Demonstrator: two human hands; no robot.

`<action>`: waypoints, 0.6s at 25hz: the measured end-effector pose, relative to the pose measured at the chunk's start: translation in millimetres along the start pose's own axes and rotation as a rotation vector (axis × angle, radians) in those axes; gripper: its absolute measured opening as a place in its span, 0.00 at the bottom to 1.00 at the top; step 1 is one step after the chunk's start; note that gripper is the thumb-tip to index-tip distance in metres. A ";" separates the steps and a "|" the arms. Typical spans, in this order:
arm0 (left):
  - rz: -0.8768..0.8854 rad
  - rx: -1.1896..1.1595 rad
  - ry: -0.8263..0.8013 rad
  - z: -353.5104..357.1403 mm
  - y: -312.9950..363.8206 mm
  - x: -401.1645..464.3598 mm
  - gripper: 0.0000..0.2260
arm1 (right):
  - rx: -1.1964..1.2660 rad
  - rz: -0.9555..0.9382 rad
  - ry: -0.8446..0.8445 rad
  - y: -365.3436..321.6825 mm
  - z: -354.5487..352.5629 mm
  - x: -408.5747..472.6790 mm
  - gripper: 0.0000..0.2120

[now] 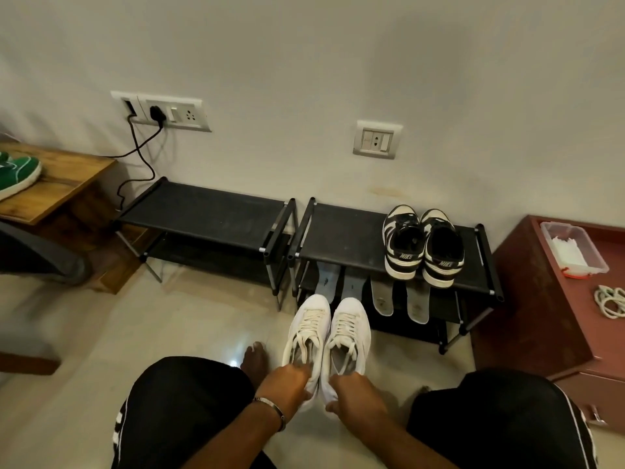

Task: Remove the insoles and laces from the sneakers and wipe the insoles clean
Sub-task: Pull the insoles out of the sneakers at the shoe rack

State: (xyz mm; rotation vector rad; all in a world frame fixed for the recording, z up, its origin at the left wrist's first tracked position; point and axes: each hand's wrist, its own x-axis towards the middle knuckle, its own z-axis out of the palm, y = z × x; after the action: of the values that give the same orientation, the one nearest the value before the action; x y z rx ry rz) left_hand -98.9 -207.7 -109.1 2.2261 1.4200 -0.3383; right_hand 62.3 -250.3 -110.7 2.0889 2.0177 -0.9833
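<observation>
Two white sneakers hang side by side above the floor, toes pointing at the rack. My left hand [287, 384] grips the heel of the left white sneaker [306, 328]; my right hand [355, 392] grips the heel of the right white sneaker [348, 333]. Both are laced. A black-and-white sneaker pair [422, 245] stands on the right black rack [338, 231]. Several insoles lean on the shelf below, two grey [329, 275] and two pale [399, 299]. A coil of white laces [610, 301] lies on the red cabinet.
An empty black rack [203, 211] stands to the left. Green sneakers [17, 174] sit on a wooden table at the far left. On the red cabinet [548, 299] at the right is a clear plastic box [571, 248]. A cable [142, 157] hangs from the wall socket.
</observation>
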 end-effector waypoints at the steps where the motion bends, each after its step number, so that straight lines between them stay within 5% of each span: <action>1: -0.002 -0.004 -0.027 7.0 -3.2 1.7 0.15 | 0.001 0.015 -0.042 0.9 6.5 2.4 0.15; 15: -0.028 0.014 -0.160 54.2 -21.8 99.7 0.16 | 0.009 0.116 -0.221 41.0 40.6 96.0 0.15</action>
State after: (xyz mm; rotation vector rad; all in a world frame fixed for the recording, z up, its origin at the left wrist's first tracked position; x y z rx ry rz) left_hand -73.0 -149.9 -205.6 2.1393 1.3684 -0.5246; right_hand 77.6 -191.3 -204.7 1.9762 1.7696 -1.1473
